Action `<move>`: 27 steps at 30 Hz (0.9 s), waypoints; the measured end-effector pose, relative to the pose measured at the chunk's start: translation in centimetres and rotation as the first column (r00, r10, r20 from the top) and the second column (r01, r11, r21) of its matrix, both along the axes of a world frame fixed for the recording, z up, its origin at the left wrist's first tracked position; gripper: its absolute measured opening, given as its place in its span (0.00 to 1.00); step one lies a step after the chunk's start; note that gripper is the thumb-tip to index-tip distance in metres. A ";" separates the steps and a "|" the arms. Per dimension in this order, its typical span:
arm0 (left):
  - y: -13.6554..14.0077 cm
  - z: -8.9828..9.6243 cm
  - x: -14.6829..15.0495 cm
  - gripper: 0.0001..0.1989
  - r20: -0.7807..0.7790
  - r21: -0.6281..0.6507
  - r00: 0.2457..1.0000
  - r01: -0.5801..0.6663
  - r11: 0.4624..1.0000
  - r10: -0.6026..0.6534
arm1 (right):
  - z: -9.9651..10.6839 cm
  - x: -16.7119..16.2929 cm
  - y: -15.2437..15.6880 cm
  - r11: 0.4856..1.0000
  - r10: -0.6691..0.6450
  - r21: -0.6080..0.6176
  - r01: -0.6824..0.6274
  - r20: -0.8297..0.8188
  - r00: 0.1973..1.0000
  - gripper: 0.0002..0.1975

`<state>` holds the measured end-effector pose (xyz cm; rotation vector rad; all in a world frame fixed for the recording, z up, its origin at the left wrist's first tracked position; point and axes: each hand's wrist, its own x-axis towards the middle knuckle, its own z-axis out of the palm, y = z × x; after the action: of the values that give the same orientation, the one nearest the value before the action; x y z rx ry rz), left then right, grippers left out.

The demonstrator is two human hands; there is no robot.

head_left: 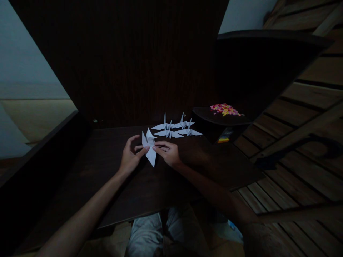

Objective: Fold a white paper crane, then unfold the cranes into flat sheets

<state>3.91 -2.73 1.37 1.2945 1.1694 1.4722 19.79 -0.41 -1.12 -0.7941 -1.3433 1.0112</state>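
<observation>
A white paper crane [150,155], partly folded with pointed flaps at its top and one long point hanging down, is held just above the dark desk. My left hand [132,152] pinches its left edge between thumb and fingers, the index finger raised away from the paper. On the other side my right hand [168,152] grips the right edge, thumb in front and fingers behind. Beyond my hands, several finished white paper cranes [169,133] stand close together on the desk with their wings spread.
Small pink, red and yellow pieces [224,109] lie heaped on a dark corner shelf [203,113] to the right. A yellow item [223,140] sits beneath it. The desk [112,200] has a raised side board [40,150] at left and a tall back panel [139,64].
</observation>
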 end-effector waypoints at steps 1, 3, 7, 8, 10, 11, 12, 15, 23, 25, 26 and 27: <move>0.0 0.0 0.0 0.33 0.017 -0.021 1.000 -0.014 1.000 0.014 | 0.0 0.0 0.0 1.000 -0.008 0.008 0.008 0.002 1.000 0.10; 0.1 -0.1 0.1 0.32 0.031 -0.091 0.999 -0.012 0.996 0.015 | 0.2 0.1 -0.2 0.999 -0.023 0.025 0.023 0.013 1.000 0.08; 0.2 -0.4 0.0 0.27 0.029 -0.169 0.998 0.063 0.984 -0.059 | 0.4 0.2 -0.4 0.999 -0.025 0.047 0.023 0.036 0.999 0.07; 0.2 -0.5 -0.1 0.26 0.023 -0.152 0.997 0.074 0.986 -0.071 | 0.4 0.2 -0.4 0.999 -0.018 0.050 0.015 0.041 0.999 0.07; 0.4 -0.8 -0.2 0.23 -0.010 -0.092 0.997 0.075 0.993 -0.076 | 0.3 0.1 -0.4 0.999 0.003 0.050 -0.005 0.042 0.999 0.07; 0.5 -1.0 -0.3 0.21 -0.038 -0.057 0.997 0.070 0.996 -0.072 | 0.2 0.1 -0.3 0.999 0.018 0.046 -0.019 0.029 0.999 0.07; 0.6 -1.1 -0.5 0.19 -0.071 -0.022 0.995 0.062 0.998 -0.063 | 0.1 0.1 -0.2 0.999 0.035 0.036 -0.035 0.009 0.999 0.07; 0.8 -1.2 -0.9 0.13 -0.153 0.062 0.987 0.047 0.997 -0.037 | 0.0 0.2 0.2 0.998 0.064 -0.025 -0.066 -0.059 0.996 0.09; 0.4 -0.3 -1.0 0.07 -0.228 0.083 0.964 0.161 0.984 -0.138 | 0.4 0.2 0.7 0.962 0.157 -0.219 -0.165 -0.056 0.986 0.17; 0.1 0.0 -0.8 0.07 -0.243 0.100 0.952 0.213 0.972 -0.184 | 0.4 0.1 0.6 0.942 0.192 -0.275 -0.191 -0.023 0.981 0.18; -0.1 0.1 -0.7 0.07 -0.240 0.110 0.950 0.231 0.967 -0.200 | 0.4 0.0 0.5 0.931 0.203 -0.304 -0.201 -0.024 0.979 0.19; -0.3 0.2 -0.6 0.09 -0.225 0.109 0.951 0.242 0.964 -0.214 | 0.4 0.0 0.5 0.921 0.209 -0.329 -0.209 -0.036 0.977 0.20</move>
<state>3.33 -2.99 1.54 1.6548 1.0243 1.2847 19.78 0.07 -0.71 -0.9115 -1.2932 1.4334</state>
